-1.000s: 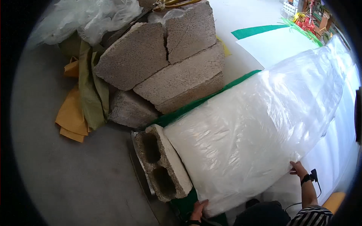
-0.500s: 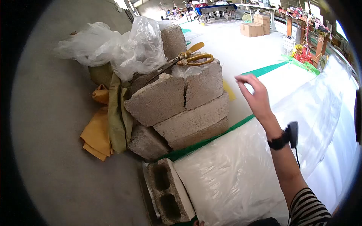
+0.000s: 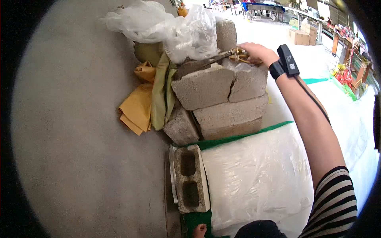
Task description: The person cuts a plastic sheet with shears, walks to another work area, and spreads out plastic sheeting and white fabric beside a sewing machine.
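My right hand (image 3: 254,52) is closed on the yellow-handled scissors (image 3: 234,53), which lie on top of the stacked concrete blocks (image 3: 204,85). Their dark blades point left, and my fingers partly cover the handles. At the bottom edge shows a small part of my left hand (image 3: 199,230), its fingers curled beside the green sheet (image 3: 198,218); what they hold, if anything, is hidden. Just above it stands a hollow concrete block (image 3: 192,178), next to clear plastic film (image 3: 258,178).
Crumpled clear plastic (image 3: 158,25) sits on the blocks' left part. Olive cloth (image 3: 160,95) and yellow cloth (image 3: 137,107) hang beside them. Cardboard boxes (image 3: 298,37) and work tables (image 3: 264,7) stand farther back. Red and yellow strands (image 3: 344,77) are at the right.
My right hand has moved from the air right of the blocks onto the scissors' handles and closed on them. The view has shifted, and more of my left hand shows.
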Action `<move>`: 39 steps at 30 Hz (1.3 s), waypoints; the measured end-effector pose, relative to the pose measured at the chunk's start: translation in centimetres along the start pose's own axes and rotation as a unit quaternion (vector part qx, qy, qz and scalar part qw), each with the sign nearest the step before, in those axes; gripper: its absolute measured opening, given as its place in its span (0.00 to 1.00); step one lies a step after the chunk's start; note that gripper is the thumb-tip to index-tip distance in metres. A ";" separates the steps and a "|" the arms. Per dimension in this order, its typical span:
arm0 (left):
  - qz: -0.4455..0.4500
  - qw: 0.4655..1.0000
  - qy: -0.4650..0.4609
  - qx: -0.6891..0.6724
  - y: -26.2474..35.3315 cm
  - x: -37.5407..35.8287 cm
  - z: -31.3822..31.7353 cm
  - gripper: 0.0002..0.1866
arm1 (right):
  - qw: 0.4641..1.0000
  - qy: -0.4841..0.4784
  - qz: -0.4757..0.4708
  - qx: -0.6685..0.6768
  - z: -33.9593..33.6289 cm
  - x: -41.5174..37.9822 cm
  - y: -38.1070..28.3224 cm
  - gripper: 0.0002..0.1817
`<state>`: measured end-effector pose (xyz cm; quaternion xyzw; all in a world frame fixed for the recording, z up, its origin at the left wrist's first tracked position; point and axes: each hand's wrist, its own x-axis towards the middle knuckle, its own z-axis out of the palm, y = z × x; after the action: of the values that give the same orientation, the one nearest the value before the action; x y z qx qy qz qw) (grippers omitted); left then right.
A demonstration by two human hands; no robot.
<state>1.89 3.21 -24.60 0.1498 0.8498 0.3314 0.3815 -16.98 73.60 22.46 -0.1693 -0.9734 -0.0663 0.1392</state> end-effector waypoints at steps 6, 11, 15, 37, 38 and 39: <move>0.017 0.997 0.029 0.076 2.5 -2.4 -4.7 0.14 | 0.998 0.010 0.003 -0.070 1.1 -0.4 -0.6 0.10; -0.024 0.998 -0.028 -0.045 4.2 -3.8 -7.1 0.13 | 0.988 0.149 -0.046 -0.002 -0.2 -5.5 -0.2 0.12; -0.042 0.947 -0.078 -0.308 1.0 -4.9 -7.5 0.14 | 0.977 0.157 -0.007 0.142 -3.8 -15.4 -1.3 0.12; 0.227 0.867 -0.049 -0.441 15.9 -3.1 -3.9 0.16 | 0.744 -0.326 -0.164 0.560 12.0 -44.5 -33.2 0.26; 0.258 0.857 -0.050 -0.444 16.6 -2.6 -3.6 0.16 | 0.740 -0.272 -0.104 0.607 12.1 -45.6 -33.7 0.29; 0.286 0.845 -0.048 -0.448 17.4 -2.2 -3.4 0.15 | 0.709 -0.320 -0.075 0.624 12.0 -45.7 -33.8 0.32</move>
<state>0.81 13.35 -9.92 0.2149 0.5085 0.7633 0.3356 9.56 29.91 -5.11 0.0182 -0.7886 0.6044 -0.1118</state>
